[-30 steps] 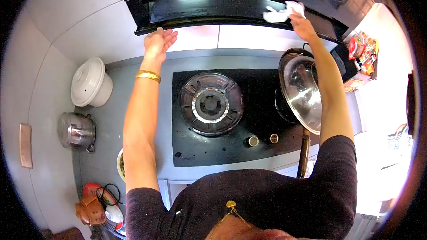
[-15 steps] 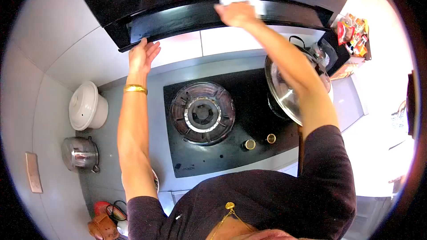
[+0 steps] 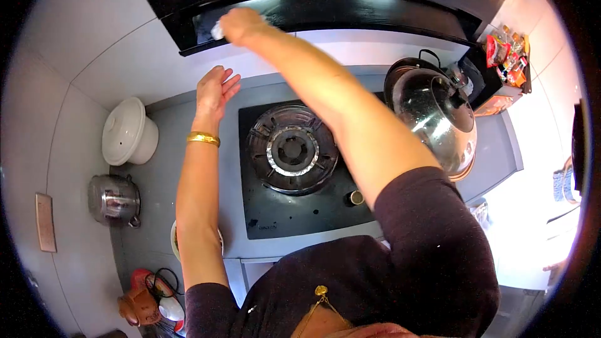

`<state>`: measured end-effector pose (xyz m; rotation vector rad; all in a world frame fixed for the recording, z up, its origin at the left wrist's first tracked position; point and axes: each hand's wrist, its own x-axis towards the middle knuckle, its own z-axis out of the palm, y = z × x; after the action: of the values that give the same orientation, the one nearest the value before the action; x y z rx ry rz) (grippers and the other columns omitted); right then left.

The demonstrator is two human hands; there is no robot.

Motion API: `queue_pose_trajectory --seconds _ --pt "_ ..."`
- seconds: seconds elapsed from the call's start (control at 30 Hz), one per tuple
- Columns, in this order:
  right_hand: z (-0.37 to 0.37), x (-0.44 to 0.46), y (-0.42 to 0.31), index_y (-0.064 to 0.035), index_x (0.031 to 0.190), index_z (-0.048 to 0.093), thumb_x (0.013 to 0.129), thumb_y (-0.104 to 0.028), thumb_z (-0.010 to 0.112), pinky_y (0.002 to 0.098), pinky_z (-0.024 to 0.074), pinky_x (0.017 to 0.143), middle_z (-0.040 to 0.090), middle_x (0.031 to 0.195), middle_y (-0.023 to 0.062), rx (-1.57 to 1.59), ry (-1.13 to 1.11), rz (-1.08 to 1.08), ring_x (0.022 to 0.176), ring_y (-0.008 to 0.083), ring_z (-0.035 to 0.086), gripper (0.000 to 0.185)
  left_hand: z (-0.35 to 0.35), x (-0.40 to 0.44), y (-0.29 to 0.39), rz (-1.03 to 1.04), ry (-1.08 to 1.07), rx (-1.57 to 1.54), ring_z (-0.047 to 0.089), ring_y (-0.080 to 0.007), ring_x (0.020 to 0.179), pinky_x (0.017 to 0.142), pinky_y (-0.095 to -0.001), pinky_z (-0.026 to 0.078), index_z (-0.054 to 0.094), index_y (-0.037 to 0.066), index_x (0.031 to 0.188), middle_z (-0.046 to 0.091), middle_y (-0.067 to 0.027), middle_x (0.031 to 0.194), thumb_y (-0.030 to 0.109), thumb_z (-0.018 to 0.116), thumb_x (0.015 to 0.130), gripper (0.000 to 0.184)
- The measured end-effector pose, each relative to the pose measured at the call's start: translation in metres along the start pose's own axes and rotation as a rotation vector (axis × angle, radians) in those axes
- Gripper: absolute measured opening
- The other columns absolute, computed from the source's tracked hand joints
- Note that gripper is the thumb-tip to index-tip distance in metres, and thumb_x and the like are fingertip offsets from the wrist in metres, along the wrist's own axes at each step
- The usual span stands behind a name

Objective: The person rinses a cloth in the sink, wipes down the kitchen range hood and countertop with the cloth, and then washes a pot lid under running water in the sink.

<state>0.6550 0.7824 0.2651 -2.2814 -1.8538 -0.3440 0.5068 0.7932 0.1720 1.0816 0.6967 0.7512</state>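
My right hand [image 3: 243,25] is closed on a white cloth [image 3: 217,30], mostly hidden under the fingers, at the left end of the black range hood's [image 3: 338,9] lower panel. Below it, my left hand [image 3: 216,91] hangs in front of the wall with its fingers slightly curled and apart, holding nothing, a little below the hood's edge. A gold bangle [image 3: 203,138] circles my left wrist. Under both arms lies the black stove [image 3: 294,213] with a round burner [image 3: 292,150].
A lidded wok [image 3: 432,112] stands on the stove's right side, near a box of packets [image 3: 510,62]. On the left are a white lidded pot [image 3: 128,131], a steel pot [image 3: 114,200] and a brown clay pot [image 3: 139,307]. A bowl is partly under my left forearm.
My right hand has swept with the cloth from the hood panel's right part to its left end. My left hand is now lower, away from the hood's edge. The camera view has shifted.
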Motion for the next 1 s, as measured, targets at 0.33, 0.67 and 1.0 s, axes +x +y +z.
queue_pose_trajectory --seconds 0.33,0.67,1.0 --pt "-0.031 -0.074 0.16 -0.006 0.084 0.065 0.075 -0.007 0.05 0.0405 0.0497 0.08 0.058 0.099 0.0167 -0.286 -0.046 -0.066 0.095 0.0321 0.057 0.017 -0.038 -0.031 -0.001 -0.002 0.018 0.014 0.056 -0.0283 0.102 0.082 -0.0363 0.049 0.033 -0.002 0.128 0.052 -0.019 0.117 0.024 0.049 0.091 0.048" --pt "-0.048 -0.162 0.31 -0.0094 0.096 0.064 0.079 -0.008 0.05 0.0408 0.0468 0.084 0.056 0.105 0.0179 -0.411 0.05 0.352 0.097 0.0331 0.057 0.023 -0.038 -0.077 -0.011 -0.027 -0.02 0.075 0.057 -0.0262 0.1 0.081 -0.0353 0.049 0.031 -0.001 0.13 0.053 -0.0174 0.116 0.028 0.053 0.09 0.054" --pt "-0.078 -0.263 0.393 -0.0076 0.098 0.064 0.082 -0.008 0.053 0.0308 0.0514 0.076 0.065 0.087 0.0091 0.937 0.338 0.666 0.086 0.0199 0.063 0.02 0.01 -0.122 -0.014 -0.038 -0.202 0.198 0.06 -0.022 0.094 0.078 -0.0317 0.05 0.039 0.0 0.127 0.057 -0.0151 0.11 0.026 0.056 0.088 0.049"
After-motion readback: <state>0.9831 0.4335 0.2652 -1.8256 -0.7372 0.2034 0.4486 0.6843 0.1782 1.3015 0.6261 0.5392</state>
